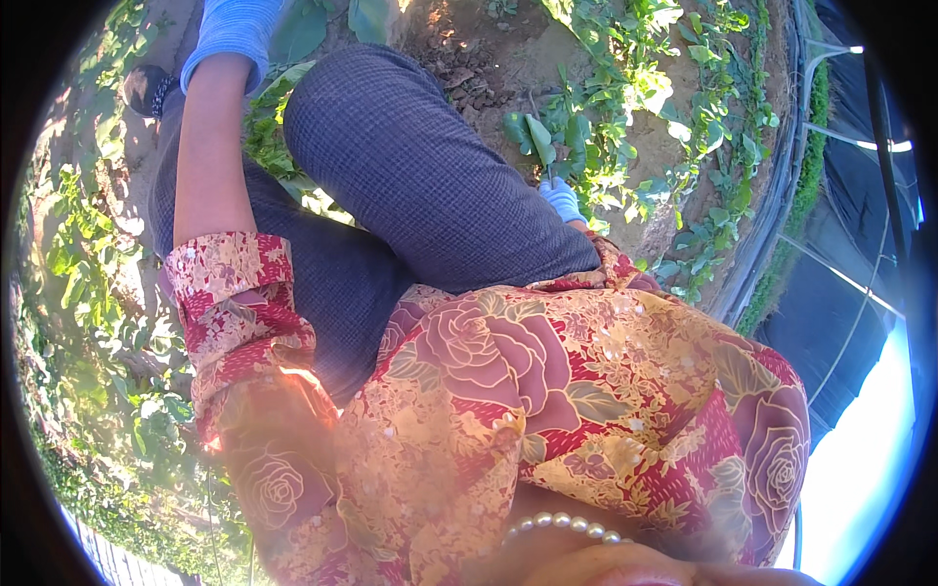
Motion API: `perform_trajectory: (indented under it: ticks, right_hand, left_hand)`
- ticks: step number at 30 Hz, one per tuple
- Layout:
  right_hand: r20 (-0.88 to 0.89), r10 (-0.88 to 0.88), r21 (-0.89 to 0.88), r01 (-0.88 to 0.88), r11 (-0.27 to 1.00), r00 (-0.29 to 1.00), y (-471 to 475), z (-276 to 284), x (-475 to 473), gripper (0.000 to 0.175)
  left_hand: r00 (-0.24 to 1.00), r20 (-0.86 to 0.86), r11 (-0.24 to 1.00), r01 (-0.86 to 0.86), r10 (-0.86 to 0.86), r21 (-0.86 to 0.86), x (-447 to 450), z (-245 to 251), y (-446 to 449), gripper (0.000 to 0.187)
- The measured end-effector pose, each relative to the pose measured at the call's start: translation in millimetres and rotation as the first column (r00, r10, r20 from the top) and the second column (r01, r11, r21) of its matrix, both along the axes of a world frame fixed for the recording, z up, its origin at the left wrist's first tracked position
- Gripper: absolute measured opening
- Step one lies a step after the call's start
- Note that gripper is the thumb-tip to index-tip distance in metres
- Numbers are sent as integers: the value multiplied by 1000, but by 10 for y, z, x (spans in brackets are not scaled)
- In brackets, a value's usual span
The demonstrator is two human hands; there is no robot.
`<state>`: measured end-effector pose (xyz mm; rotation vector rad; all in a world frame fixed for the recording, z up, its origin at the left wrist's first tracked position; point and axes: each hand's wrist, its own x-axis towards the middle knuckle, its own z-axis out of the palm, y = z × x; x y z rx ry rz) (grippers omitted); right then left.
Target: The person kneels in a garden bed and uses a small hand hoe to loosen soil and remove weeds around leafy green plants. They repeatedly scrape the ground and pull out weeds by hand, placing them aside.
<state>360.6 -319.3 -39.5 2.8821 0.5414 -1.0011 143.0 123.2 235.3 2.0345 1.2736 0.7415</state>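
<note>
My left hand [233, 29], in a light blue knit glove, reaches forward at the top left. The top edge cuts off its fingers, so anything in them is hidden. Broad green leaves [300, 33] are just right of this glove. Beyond my raised knee, my right hand [561, 199] wears a matching glove and is low among the plants. Its fingers look closed around a thin dark stick [549, 171], perhaps a handle or a stem. Large flat leaves [541, 139] partly cover the stick. My sleeve and leg hide part of this hand's wrist.
My bent legs in checked trousers [432, 176] fill the middle. Leafy plants [623, 139] grow in rows on brown soil [476, 73], with more plants [80, 256] along the left. Dark sheeting [843, 212] with pale poles borders the right side. A dark shoe [146, 89] shows at upper left.
</note>
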Motion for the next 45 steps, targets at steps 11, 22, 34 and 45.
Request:
perform_trajectory:
  ticks: [11,22,34,45]
  right_hand:
    - [-84,4,-170,-18,985,996,-85,187,-42,48]
    - [75,105,43,-109,993,992,1322,-27,719,42]
    - [-126,-51,131,68,989,991,772,130,280,41]
    - [-89,50,-89,-58,994,995,537,221,117,41]
  left_hand:
    - [999,34,1000,22,-23,11,-77,-29,47,23]
    - [999,14,999,42,-42,-2,-29,-32,-1,21]
    - [999,13,996,51,-50,-75,5,-82,121,20]
    - [1000,16,990,20,-17,-139,29,76,-43,19]
